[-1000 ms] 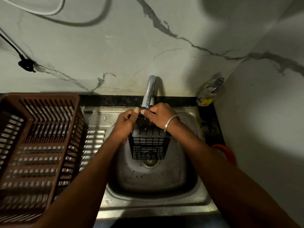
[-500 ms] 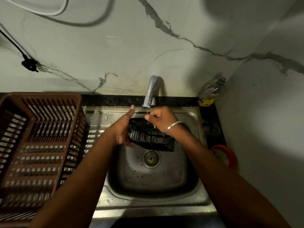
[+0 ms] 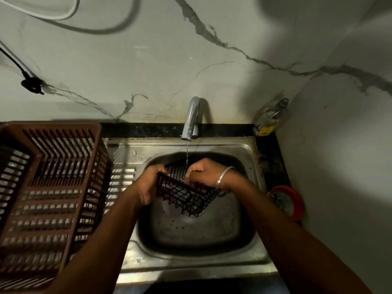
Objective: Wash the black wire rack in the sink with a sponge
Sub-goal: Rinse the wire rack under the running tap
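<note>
Marble-walled corner, steel sink: the black wire rack is held tilted over the basin beneath the tap, apparently so the thin stream wets it. Left hand clamps its left end; right hand is curled closed inside it, sponge not discernible.

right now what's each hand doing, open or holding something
Left hand: closed on the left end of the black wire rack.
Right hand: fingers curled inside the rack; whether it holds a sponge cannot be told.

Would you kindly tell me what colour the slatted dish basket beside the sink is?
The dish basket is reddish brown, seen clearly in the head view.
</note>
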